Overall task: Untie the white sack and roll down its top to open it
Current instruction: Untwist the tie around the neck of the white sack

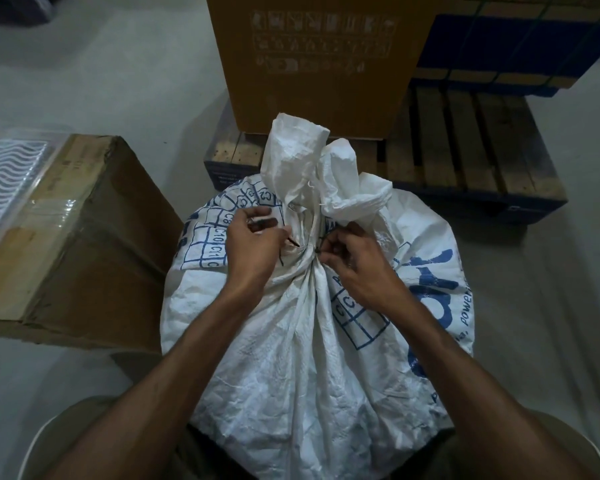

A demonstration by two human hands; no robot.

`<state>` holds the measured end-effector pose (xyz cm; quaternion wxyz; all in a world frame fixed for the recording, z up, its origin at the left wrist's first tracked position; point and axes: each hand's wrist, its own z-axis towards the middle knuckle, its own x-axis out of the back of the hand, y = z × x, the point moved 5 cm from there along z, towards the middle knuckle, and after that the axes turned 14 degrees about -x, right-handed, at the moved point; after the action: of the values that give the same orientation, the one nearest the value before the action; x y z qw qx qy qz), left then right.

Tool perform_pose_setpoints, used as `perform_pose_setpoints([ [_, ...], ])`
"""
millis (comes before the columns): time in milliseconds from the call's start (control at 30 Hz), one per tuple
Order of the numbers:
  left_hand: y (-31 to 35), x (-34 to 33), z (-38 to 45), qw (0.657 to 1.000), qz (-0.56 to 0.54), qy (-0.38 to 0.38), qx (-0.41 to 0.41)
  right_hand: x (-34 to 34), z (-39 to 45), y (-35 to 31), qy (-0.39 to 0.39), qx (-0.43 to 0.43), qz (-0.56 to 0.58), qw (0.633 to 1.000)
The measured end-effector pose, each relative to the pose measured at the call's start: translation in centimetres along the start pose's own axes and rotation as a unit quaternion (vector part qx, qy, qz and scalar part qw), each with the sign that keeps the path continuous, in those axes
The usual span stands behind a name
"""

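Sack [312, 341] is standing upright on the floor [118, 81] right in front of the person, white woven plastic with blue grid print and lettering. Neck is bunched and cinched by a thin dark tie [317, 247]; loose top [302, 157] is sticking up above the cinch, crumpled, not rolled down. Left hand [253, 244] is sitting at the left side of the neck, fingers curled, pinching what looks like a dark loose end of the tie near the thumb. Right hand [354, 258] is pressing against the right side of the neck, fingertips pinching the tie at the knot. Both forearms are reaching in from the bottom edge. Carton [84, 244] is sitting just left of the sack, a clear plastic tray [11, 178] lying on its top. Tall box [319, 64] is standing behind the sack on a wooden pallet [471, 150]. Blue-and-tan boxes [516, 50] with green strapping are stacked at the far right on the same pallet.
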<state>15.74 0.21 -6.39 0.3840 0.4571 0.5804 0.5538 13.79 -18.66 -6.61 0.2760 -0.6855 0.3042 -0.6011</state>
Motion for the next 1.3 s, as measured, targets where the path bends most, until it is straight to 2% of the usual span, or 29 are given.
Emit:
perform_pose_setpoints([
  [133,1.5,0.8,0.0,0.997,0.036,0.029,-0.067,-0.1,-0.1,0.3,0.021,0.009,-0.008,1.000],
  [333,2.7,-0.3,-1.8,0.981,0.117,-0.048,-0.144,0.1,-0.9,-0.6,0.047,0.021,-0.072,0.996],
  [467,3.3,-0.8,-3.6,0.964,0.158,-0.100,-0.187,0.9,-2.4,-1.6,0.063,0.019,-0.027,0.997],
  [600,3.6,0.5,-5.6,0.964,0.155,-0.091,-0.197,2.8,-5.6,-2.9,0.112,0.026,0.063,0.991],
  [700,4.5,1.6,-8.2,0.951,0.165,-0.096,-0.245,4.5,-9.3,-4.0,0.139,-0.004,0.131,0.982],
  [800,5.8,2.4,-12.8,0.924,0.166,-0.161,-0.306,5.5,-13.8,-4.9,0.121,-0.023,0.216,0.968],
  [900,7.3,2.5,-18.0,0.860,0.215,-0.238,-0.398,5.9,-18.1,-6.6,0.081,-0.009,0.286,0.955],
  [1000,9.7,2.7,-21.6,0.820,0.237,-0.237,-0.464,6.4,-21.4,-9.2,0.057,0.007,0.328,0.943],
  [1067,11.6,3.4,-23.8,0.823,0.197,-0.233,-0.479,7.1,-23.2,-10.9,0.064,0.023,0.353,0.933],
  [1133,12.6,4.6,-25.7,0.852,0.142,-0.250,-0.437,8.1,-24.8,-12.3,0.088,0.031,0.373,0.923],
  [1300,13.7,8.6,-29.0,0.883,0.121,-0.245,-0.382,11.6,-26.6,-12.8,0.161,-0.028,0.444,0.881],
])
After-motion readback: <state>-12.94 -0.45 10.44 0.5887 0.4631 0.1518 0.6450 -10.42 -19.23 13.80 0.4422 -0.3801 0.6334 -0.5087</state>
